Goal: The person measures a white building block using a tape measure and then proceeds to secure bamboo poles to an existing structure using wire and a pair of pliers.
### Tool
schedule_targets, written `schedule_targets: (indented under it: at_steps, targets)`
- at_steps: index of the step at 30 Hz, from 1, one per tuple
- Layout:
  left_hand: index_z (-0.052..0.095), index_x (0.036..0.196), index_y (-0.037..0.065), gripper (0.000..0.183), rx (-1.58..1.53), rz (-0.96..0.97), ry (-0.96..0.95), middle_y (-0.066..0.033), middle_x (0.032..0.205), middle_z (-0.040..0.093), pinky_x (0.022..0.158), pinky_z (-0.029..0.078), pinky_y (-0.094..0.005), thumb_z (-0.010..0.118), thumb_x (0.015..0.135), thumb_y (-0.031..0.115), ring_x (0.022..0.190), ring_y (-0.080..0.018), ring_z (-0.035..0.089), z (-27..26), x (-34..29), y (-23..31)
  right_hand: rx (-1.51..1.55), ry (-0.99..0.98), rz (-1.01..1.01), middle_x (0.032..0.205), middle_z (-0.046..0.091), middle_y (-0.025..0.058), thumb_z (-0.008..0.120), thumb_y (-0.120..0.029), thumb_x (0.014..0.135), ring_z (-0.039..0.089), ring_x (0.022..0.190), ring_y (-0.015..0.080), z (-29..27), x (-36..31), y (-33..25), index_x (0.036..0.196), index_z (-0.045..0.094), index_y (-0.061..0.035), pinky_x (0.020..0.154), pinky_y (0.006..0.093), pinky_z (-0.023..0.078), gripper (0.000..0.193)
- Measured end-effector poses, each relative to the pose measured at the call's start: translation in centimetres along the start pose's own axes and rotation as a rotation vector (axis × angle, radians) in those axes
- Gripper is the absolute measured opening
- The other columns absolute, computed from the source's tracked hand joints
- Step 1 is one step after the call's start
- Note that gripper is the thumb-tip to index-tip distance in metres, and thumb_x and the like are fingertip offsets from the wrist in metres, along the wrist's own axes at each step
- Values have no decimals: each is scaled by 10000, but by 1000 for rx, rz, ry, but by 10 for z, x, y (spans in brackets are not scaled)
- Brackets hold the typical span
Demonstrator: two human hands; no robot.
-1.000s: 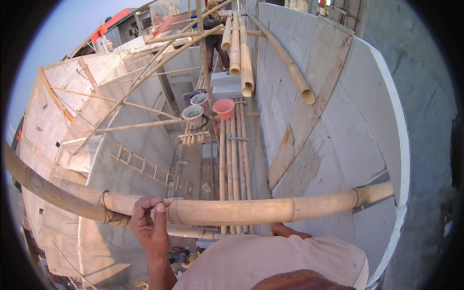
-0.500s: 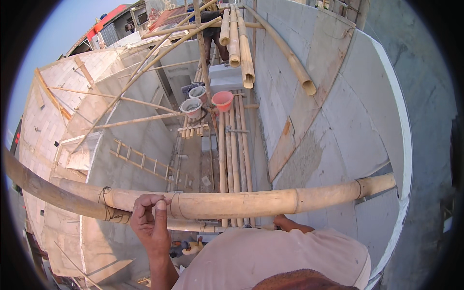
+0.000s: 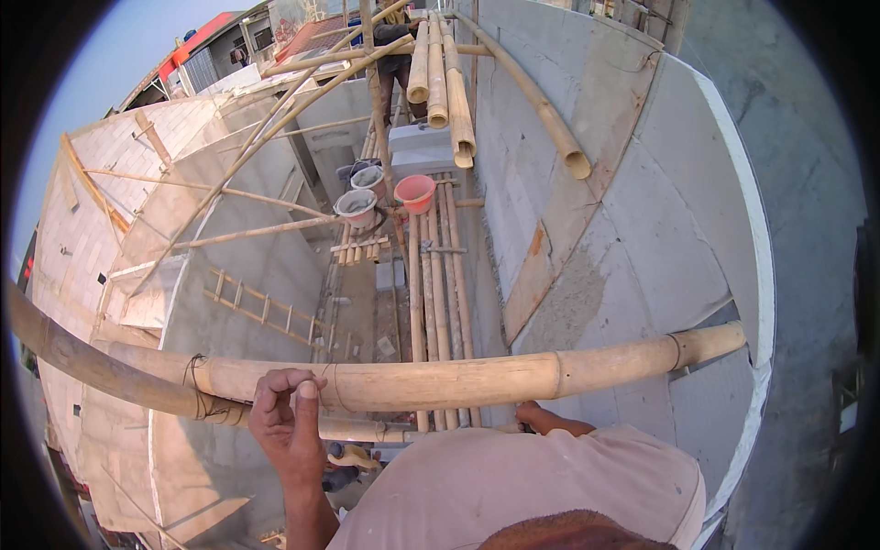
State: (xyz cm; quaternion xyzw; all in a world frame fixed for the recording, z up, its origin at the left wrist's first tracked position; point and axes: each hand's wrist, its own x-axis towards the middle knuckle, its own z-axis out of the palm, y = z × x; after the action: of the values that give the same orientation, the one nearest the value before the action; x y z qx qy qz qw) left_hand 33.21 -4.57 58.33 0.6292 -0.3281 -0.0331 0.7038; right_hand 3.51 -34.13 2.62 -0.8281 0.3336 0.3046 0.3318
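Observation:
A thick bamboo pole (image 3: pixel 449 383) crosses in front of me, bound by thin dark ties. My left hand (image 3: pixel 289 417) is raised against its near side, fingers curled and thumb pressed to them beside a thin wire loop around the pole. The hand is closed, but whatever it pinches is too small to make out. Just under the pole, my right hand (image 3: pixel 532 417) reaches forward near a lower bamboo pole (image 3: pixel 362 429). Its fingertips are mostly hidden. A darker bamboo pole (image 3: pixel 101 367) slants in from the left and meets the thick one at a tie.
A grey block wall (image 3: pixel 632 302) rises on the right. Below lie bamboo walkway poles (image 3: pixel 440 302), a red bucket (image 3: pixel 415 192) and a pale bucket (image 3: pixel 356 209). Bamboo ends (image 3: pixel 440 110) jut toward me. One person (image 3: pixel 394 78) stands at the far end, another (image 3: pixel 353 456) is below.
The view has shifted slightly, so the background sits a little further left. My left hand keeps its pinch at the pole. My right hand shows slightly further left, and the person below has moved.

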Motion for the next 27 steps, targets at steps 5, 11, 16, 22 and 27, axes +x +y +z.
schedule_targets:
  at_steps: [5,11,16,22,27]
  targets:
    - [610,992,-17,62,31,-14,35,-68,955,606,849,501,-284,627,936,2,892,-151,628,-3,-4,-2,63,32,-22,926,718,190,625,-160,850,708,750,347,4,2,7,860,717,-35,706,448,561,155]
    - [602,974,-16,45,-16,-29,31,-58,945,600,845,499,-282,621,935,-2,894,-151,622,1,-2,-5,131,99,-236,927,713,201,625,-164,852,704,740,357,14,7,45,852,709,-31,701,452,559,157]
    - [608,951,-21,36,82,9,34,-75,945,612,847,488,-296,619,920,-6,920,-165,613,-6,-5,-22,-456,79,-419,883,688,221,623,-150,865,692,747,380,-21,-33,2,827,663,-21,692,449,553,140]
    - [625,965,-17,80,259,193,-2,-115,937,634,862,480,-337,601,890,-29,917,-224,619,-4,2,-43,-378,44,-482,987,688,244,598,-261,914,691,918,403,-38,-76,22,1071,670,-21,786,463,549,296]
    - [638,964,4,98,357,350,-26,-134,940,645,889,471,-401,621,870,-16,928,-304,619,2,5,-51,-398,-128,-288,998,688,248,586,-298,924,689,934,406,-32,-91,15,1081,673,-17,804,467,545,334]
